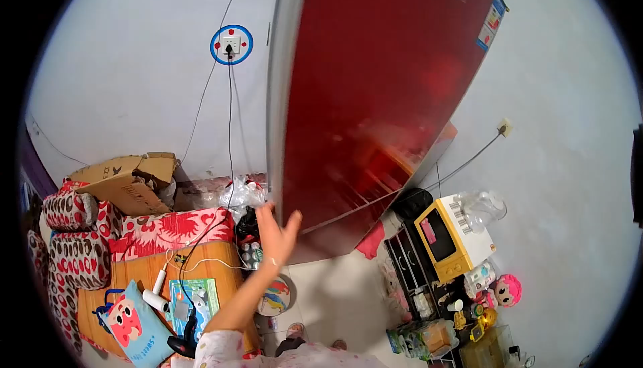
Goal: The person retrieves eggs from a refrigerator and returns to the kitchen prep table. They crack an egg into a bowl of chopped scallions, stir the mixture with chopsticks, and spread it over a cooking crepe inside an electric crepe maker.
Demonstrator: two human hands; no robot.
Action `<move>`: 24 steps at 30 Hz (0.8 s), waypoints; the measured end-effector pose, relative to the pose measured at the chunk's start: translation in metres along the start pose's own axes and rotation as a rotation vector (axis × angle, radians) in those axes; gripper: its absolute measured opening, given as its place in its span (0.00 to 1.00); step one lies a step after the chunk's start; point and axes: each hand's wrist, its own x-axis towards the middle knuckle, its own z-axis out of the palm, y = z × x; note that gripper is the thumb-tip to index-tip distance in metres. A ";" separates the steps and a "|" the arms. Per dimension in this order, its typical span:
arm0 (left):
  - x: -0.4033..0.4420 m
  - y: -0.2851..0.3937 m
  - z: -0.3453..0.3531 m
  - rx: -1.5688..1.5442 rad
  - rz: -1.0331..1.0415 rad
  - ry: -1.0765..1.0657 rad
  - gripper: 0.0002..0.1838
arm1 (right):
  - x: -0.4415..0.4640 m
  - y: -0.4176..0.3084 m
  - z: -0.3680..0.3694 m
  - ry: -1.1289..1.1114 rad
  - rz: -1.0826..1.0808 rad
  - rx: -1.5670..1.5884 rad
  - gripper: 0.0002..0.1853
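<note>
Looks like barely anything's done so far: the tall, glossy red fridge [382, 80] right of the blue-ringed white wall socket [234, 42] seems closed, and the person's bare left hand [276, 235], below that socket, has fingers loosely spread, gripping nothing yet.

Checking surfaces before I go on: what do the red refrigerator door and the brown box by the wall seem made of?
Refrigerator door: glossy, perhaps glass or lacquered metal; reflections show in its lower part. Box: most likely matte cardboard, judging by its brown folded flaps and dark print.
</note>
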 end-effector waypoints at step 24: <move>0.083 -0.039 0.128 -1.011 -0.747 -0.328 0.13 | 0.093 -0.316 -0.182 0.620 -0.146 2.144 0.23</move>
